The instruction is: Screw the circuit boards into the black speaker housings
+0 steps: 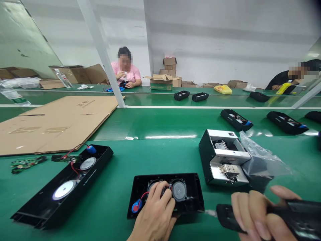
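Observation:
A black speaker housing (193, 201) lies in front of me, its hollow side up. Inside are round speakers (179, 190), one partly covered by my fingers, and a blue capped part (136, 206) on a red wire. My left hand (157, 207) reaches over the near wall, fingers bent inside and thumb low by that wall, gripping the housing. To its right, my right hand (260, 214) is wrapped around a black hand tool (293, 214), blurred by motion. Its thin pale tip points at the housing's near right corner; whether they touch is unclear.
Another open housing (57, 197) lies at left, beside green circuit boards (27, 164). Flattened cardboard (57, 124) lies behind it. A black and white machine (225, 160) with a plastic bag (263, 157) stands at right. More housings (237, 119) sit beyond; two people work across the bench.

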The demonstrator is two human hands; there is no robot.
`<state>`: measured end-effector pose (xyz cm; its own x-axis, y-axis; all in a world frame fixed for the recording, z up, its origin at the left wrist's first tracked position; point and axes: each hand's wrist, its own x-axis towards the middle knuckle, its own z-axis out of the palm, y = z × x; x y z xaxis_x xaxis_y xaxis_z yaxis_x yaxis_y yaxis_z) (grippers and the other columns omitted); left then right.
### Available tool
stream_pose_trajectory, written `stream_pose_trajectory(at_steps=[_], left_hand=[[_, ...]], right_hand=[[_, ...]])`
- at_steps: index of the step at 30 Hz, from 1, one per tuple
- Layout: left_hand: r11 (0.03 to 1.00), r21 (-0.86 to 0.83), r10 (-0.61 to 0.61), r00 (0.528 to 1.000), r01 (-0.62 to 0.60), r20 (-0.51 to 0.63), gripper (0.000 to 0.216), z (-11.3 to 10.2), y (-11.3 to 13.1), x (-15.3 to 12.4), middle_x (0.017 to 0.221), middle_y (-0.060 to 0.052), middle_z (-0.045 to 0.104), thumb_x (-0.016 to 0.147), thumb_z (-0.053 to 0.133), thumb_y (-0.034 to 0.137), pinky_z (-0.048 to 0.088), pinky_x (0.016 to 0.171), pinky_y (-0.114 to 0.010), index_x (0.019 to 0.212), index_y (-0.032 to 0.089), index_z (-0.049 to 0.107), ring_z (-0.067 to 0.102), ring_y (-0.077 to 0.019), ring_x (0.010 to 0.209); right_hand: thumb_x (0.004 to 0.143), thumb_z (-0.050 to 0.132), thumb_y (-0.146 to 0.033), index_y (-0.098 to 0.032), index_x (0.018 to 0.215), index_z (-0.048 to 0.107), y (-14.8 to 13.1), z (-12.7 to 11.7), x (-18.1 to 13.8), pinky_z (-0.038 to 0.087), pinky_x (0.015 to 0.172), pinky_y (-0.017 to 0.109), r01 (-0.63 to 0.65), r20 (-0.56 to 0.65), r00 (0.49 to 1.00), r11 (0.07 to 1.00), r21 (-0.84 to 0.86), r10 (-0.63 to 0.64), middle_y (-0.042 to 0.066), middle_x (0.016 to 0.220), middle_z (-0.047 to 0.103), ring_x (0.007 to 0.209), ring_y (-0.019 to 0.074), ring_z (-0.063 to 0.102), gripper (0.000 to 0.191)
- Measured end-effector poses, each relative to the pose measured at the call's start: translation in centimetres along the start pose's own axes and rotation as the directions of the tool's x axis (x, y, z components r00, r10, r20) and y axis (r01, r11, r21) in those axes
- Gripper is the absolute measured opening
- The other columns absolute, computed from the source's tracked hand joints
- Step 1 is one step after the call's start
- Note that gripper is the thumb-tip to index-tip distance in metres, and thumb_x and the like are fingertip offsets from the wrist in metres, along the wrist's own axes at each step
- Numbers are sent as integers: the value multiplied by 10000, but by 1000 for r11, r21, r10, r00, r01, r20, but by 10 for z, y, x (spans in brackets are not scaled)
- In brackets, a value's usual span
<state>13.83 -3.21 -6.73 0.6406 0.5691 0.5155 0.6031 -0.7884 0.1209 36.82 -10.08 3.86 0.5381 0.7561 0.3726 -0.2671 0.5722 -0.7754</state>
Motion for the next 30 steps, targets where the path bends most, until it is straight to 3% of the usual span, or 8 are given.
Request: stream_pose_trajectory(at_steps=[4, 8, 11, 17, 21, 24, 27, 30], left_hand=[[999, 39, -12, 1000, 13, -6, 353, -6, 2, 0, 973, -36, 606, 744, 890, 235, 576, 1043, -519, 888, 223, 568, 602, -330, 1169], [998, 66, -30, 995, 23, 100, 368, -15, 6, 1, 1019, -39, 642, 737, 929, 251, 572, 1109, -514, 916, 218, 609, 607, -339, 1219], [997, 75, -30, 995, 23, 98, 377, -16, 6, 2, 1008, -37, 647, 733, 946, 261, 575, 1115, -520, 920, 214, 623, 619, -340, 1210], [999, 28, -19, 1000, 19, -4, 419, -5, 3, 2, 961, -33, 619, 734, 971, 329, 607, 1022, -547, 873, 216, 593, 641, -343, 1156], [999, 31, 8, 998, -10, 67, 375, -14, 2, 7, 989, -32, 647, 769, 950, 240, 601, 1032, -534, 893, 214, 597, 646, -343, 1182], [999, 21, 34, 994, -36, 106, 301, -22, -1, 10, 1014, -19, 672, 813, 882, 171, 579, 1056, -533, 910, 222, 602, 641, -337, 1203], [998, 9, 63, 992, -65, 105, 250, -25, -4, 13, 1011, -5, 679, 840, 833, 172, 553, 1056, -531, 914, 234, 602, 636, -334, 1198], [993, 8, 114, 991, -115, 72, 212, -26, -6, 16, 972, 4, 674, 871, 787, 189, 535, 1028, -515, 896, 241, 583, 640, -317, 1155]], right_hand=[[1035, 685, -341, -403, 1298, 611, 16, 27, -12, 366, 457, 298, -96, 129, 987, 995, 23, 92, -76, 582, 491, 456, 138, 442, 280], [1041, 684, -308, -367, 1240, 615, 38, 40, -17, 359, 482, 268, -159, 91, 984, 987, 31, 156, -95, 598, 490, 458, 118, 446, 218], [1036, 711, -334, -363, 1219, 599, 44, 45, -22, 361, 506, 271, -221, 68, 973, 975, 7, 220, -96, 621, 508, 486, 121, 458, 216], [1046, 690, -379, -404, 1273, 595, 49, 37, -22, 347, 504, 251, -156, 246, 959, 987, 47, 139, -106, 614, 465, 486, 117, 429, 248], [1034, 676, -396, -401, 1269, 595, 55, 29, -16, 384, 465, 249, -142, 269, 957, 984, 110, 108, -103, 604, 434, 455, 124, 389, 249], [1010, 692, -423, -408, 1241, 595, 43, 28, -11, 347, 416, 247, -145, 223, 969, 979, 143, 111, -119, 561, 371, 397, 116, 329, 251], [1008, 697, -479, -418, 1235, 596, 10, 24, -6, 284, 355, 258, -170, 243, 963, 963, 207, 118, -157, 472, 236, 294, 99, 218, 255], [983, 758, -481, -450, 1183, 618, -24, 12, -2, 371, 419, 309, -147, 180, 974, 988, 54, 135, -141, 447, 293, 321, 126, 286, 246]])
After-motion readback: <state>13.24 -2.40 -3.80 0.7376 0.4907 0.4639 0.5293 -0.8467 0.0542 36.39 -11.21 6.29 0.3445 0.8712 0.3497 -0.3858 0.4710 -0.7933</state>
